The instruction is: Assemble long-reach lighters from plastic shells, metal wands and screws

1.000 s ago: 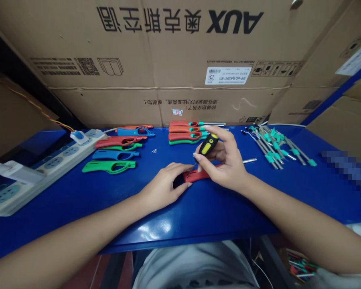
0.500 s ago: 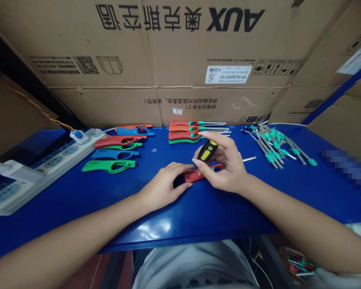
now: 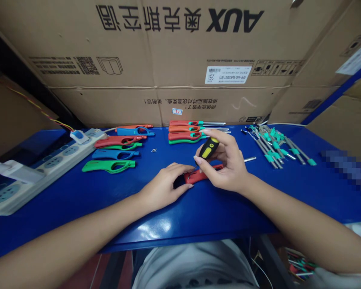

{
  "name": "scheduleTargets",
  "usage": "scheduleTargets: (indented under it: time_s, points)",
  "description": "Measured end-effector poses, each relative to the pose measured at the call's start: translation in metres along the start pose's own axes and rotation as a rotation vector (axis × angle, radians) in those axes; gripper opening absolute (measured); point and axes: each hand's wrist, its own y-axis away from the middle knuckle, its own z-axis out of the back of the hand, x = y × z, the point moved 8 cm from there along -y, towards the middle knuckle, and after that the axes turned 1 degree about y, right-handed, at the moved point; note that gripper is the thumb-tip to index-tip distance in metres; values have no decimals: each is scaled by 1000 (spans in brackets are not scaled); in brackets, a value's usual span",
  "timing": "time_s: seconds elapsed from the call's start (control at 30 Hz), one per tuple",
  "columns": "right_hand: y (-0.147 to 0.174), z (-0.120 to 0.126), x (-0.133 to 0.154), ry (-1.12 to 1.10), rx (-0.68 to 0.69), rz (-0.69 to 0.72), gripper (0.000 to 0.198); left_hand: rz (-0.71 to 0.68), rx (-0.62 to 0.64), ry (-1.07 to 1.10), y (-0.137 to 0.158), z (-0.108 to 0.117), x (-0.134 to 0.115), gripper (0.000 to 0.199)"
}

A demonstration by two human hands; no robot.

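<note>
red lighter (image 3: 193, 178) between left fingers (image 3: 178, 170)

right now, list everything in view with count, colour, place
table: one, blue, central
red lighter: one, red, front centre
screwdriver: one, black/yellow, over red lighter
tubed lighters: four, red, orange, green, back centre
tubeless lighters: six, orange, blue, red, green, left
tube pile: uncounted, silver and teal, right
metal bits: uncounted, silver, centre
power strip: one, white, left
plugs: two, white, in power strip
cardboard: several, brown, behind table
loose parts: uncounted, mixed, below table
garment: one, grey, bottom
left hand: one, bare, on red lighter
right hand: one, bare, around screwdriver
</note>
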Motion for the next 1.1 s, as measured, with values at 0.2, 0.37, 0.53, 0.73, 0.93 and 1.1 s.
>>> scheduleTargets:
  time_s: [0.2,0.37,0.53,0.73,0.93,1.1]
  points:
    - [0,0,4,-9,-4,26,60,-5,7,1,-1,0,-2,32]
    - [0,0,5,31,6,63,62,-3,5,-2,-1,0,-1,31]
    - [-9,-6,8,-29,190,-13,59,11,-2,-4,-1,-1,0,27]
    - [-20,-5,5,39,276,-84,57,18,2,20,-1,-2,0,24]
    - [-25,-3,21,390,209,156,53,25,-19,40,-2,0,-2,14]
    - [-25,-11,24,274,281,120,48,30,-9,55,-2,-2,0,11]
